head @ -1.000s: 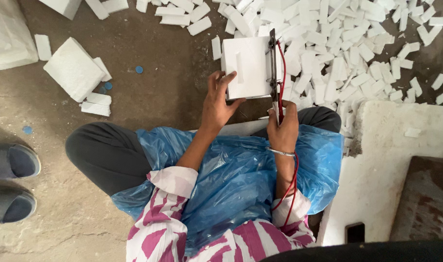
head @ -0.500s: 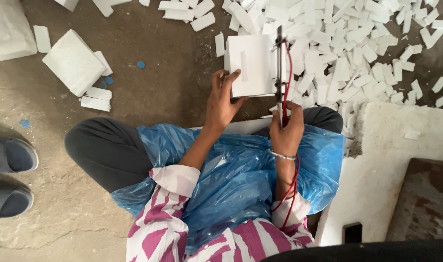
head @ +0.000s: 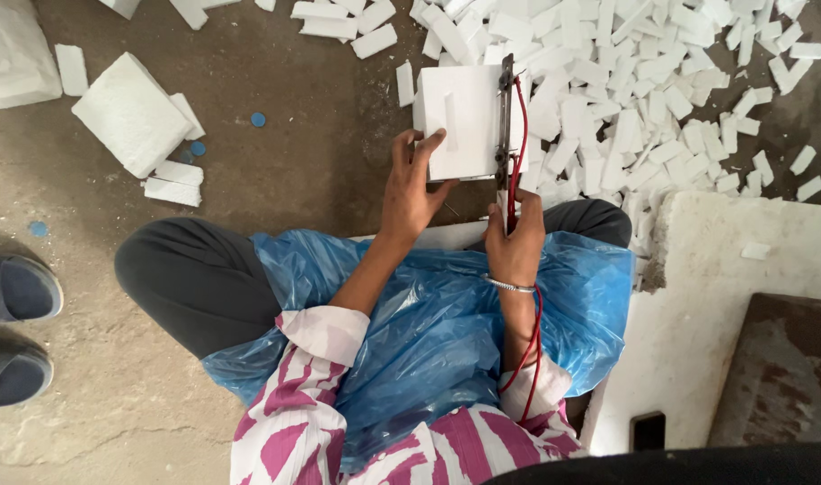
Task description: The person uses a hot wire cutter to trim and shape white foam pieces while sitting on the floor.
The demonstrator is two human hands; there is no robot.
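left hand (head: pixel 410 193) raised from lap, grip clamped on near-left edge of white foam block (head: pixel 460 117) | right hand (head: pixel 516 244) fist-clenched round handle of cutter frame (head: pixel 503 117), red cord (head: pixel 529 346) trailing down wrist | block held above concrete floor (head: pixel 321 135) | foam offcuts (head: pixel 644 90) heaped right; slippers (head: pixel 15 328) far left

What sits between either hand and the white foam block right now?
Nothing visible. The left hand already grips the white foam block at its near edge, and the right hand holds the cutting tool lying against the block's right side.
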